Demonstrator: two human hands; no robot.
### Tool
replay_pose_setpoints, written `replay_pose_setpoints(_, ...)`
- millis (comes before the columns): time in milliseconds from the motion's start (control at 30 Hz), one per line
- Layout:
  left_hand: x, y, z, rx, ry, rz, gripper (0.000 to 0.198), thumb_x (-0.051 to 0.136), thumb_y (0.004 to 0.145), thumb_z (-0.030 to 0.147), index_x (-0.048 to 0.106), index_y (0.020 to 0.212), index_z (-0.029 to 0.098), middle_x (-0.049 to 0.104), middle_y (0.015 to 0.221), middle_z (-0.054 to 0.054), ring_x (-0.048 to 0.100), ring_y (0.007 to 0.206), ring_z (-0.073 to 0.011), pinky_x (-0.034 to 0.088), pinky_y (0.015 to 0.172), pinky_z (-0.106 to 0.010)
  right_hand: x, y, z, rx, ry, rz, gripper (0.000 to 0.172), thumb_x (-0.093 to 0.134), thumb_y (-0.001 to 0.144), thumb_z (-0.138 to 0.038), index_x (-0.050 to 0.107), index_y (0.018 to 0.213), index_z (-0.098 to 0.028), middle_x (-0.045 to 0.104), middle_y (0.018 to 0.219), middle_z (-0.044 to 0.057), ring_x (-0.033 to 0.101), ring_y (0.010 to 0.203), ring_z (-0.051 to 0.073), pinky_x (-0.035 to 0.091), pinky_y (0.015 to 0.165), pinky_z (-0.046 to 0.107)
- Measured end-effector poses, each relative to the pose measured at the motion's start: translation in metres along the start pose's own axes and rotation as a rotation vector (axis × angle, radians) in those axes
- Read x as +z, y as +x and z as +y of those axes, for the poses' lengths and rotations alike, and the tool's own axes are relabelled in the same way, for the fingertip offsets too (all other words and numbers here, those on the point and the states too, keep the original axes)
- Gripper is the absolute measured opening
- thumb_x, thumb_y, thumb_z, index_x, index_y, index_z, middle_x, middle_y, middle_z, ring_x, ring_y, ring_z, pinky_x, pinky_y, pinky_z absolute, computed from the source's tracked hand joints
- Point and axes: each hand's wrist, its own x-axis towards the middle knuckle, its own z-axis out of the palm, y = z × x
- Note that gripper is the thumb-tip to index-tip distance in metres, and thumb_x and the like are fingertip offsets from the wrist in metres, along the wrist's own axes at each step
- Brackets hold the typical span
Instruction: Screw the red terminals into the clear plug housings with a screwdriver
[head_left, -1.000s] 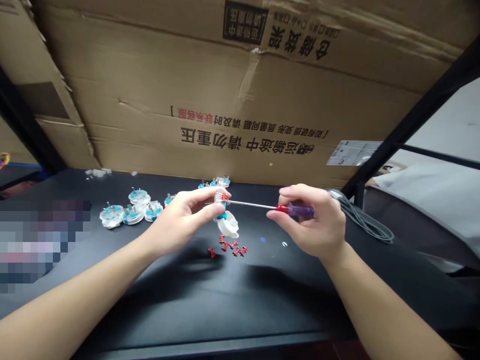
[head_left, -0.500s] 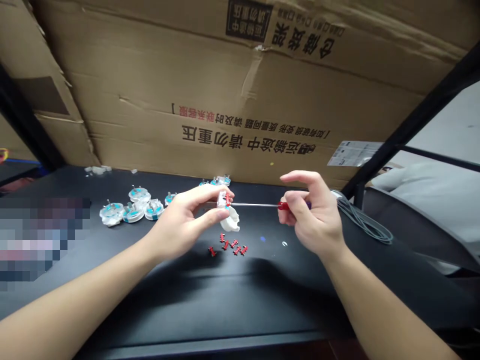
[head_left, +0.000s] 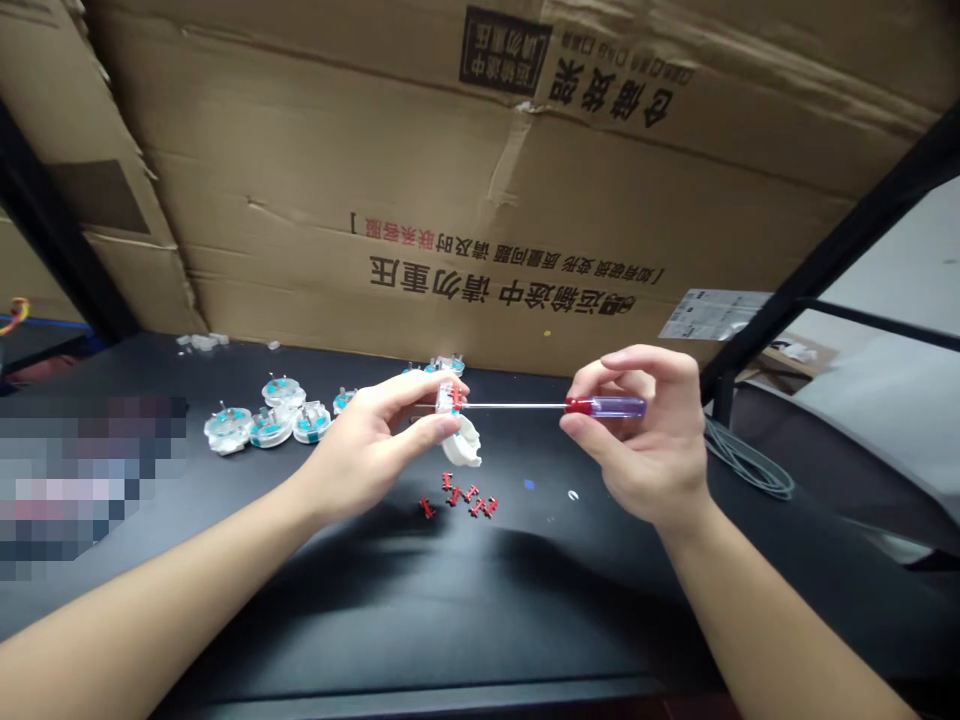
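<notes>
My left hand [head_left: 390, 425] pinches a white plug [head_left: 447, 397] between thumb and fingers. A small red piece [head_left: 457, 398] shows on the plug's right face, and a curved white shell [head_left: 465, 443] hangs below it. A screwdriver [head_left: 606, 406] with a clear purple and red handle lies level, its shaft tip against the plug at the red piece. My right hand [head_left: 649, 430] holds the handle loosely between thumb and curled fingers, and most of the handle is in sight. Under the plug, several small red pieces [head_left: 471, 494] lie on the black table [head_left: 420, 620].
Several round white plugs with blue-green faces [head_left: 270, 425] stand left of my left hand, others behind it. A cardboard sheet [head_left: 300, 150] walls off the back. Coiled grey cable [head_left: 750, 465] lies at right beside a black metal frame [head_left: 825, 230]. A blue scrap [head_left: 529, 484] rests on the table.
My right hand has shifted slightly right and its fingers have loosened round the handle, baring more of it. My left hand still holds the plug in about the same place.
</notes>
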Motion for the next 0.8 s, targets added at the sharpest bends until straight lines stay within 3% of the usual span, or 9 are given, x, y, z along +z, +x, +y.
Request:
replay_pose_setpoints(133, 0.0001, -0.0003, 0.0015, 0.007, -0.006, 0.004, 0.032, 0.068, 0.089, 0.042, 0.07, 0.112, 0.02, 0.073, 0.109, -0.005, 0.068, 0.101, -0.0228, 0.053, 0.091, -0.031, -0.0012, -0.001, 0.0022, 0.097, 0.032, -0.032, 0.026, 0.061, 0.095, -0.03, 0.048, 0.117, -0.03, 0.06, 0.075, -0.002, 0.057, 0.058, 0.014, 0.044, 0.048, 0.027)
replay_pose_setpoints(267, 0.0002, 0.0002, 0.0034, 0.009, -0.014, 0.023, 0.033, 0.069, 0.089, 0.041, 0.069, 0.113, 0.019, 0.073, 0.107, -0.005, 0.068, 0.099, -0.022, 0.053, 0.089, -0.03, -0.001, -0.0026, 0.0026, 0.063, 0.029, -0.051, 0.034, 0.068, 0.089, -0.027, 0.047, 0.115, -0.031, 0.06, 0.083, -0.001, 0.06, 0.068, 0.015, 0.047, 0.053, 0.028)
replay_pose_setpoints(400, -0.0002, 0.0, 0.0037, 0.019, -0.027, 0.019, 0.031, 0.068, 0.089, 0.04, 0.069, 0.112, 0.019, 0.072, 0.106, -0.005, 0.068, 0.098, -0.0216, 0.054, 0.088, -0.03, -0.0003, -0.0033, 0.003, 0.091, 0.051, -0.056, 0.023, 0.06, 0.095, -0.025, 0.05, 0.116, -0.03, 0.058, 0.075, -0.002, 0.055, 0.06, 0.012, 0.044, 0.05, 0.025)
replay_pose_setpoints(500, -0.0005, 0.0, 0.0035, 0.026, -0.03, 0.013, 0.03, 0.067, 0.09, 0.039, 0.068, 0.112, 0.019, 0.071, 0.105, -0.005, 0.067, 0.098, -0.021, 0.053, 0.089, -0.03, -0.0007, -0.0032, 0.0036, 0.061, 0.052, -0.062, 0.03, 0.068, 0.089, -0.022, 0.051, 0.113, -0.03, 0.058, 0.082, -0.001, 0.056, 0.062, 0.011, 0.043, 0.048, 0.022)
replay_pose_setpoints(667, -0.0011, 0.0001, 0.0043, 0.027, -0.036, 0.022, 0.028, 0.068, 0.091, 0.036, 0.069, 0.112, 0.018, 0.07, 0.107, -0.004, 0.066, 0.099, -0.0178, 0.051, 0.089, -0.025, -0.0001, -0.0048, 0.0067, 0.124, 0.023, -0.089, 0.019, 0.059, 0.096, -0.029, 0.054, 0.114, -0.027, 0.061, 0.077, -0.001, 0.061, 0.065, 0.013, 0.051, 0.058, 0.025)
replay_pose_setpoints(800, -0.0034, -0.0008, 0.0044, 0.032, -0.045, 0.009, 0.023, 0.066, 0.093, 0.035, 0.068, 0.111, 0.021, 0.07, 0.106, -0.001, 0.065, 0.097, -0.0152, 0.05, 0.088, -0.022, 0.0, -0.003, 0.0047, 0.07, -0.039, -0.115, 0.027, 0.067, 0.089, -0.019, 0.057, 0.112, -0.029, 0.063, 0.088, -0.001, 0.062, 0.074, 0.013, 0.051, 0.062, 0.023)
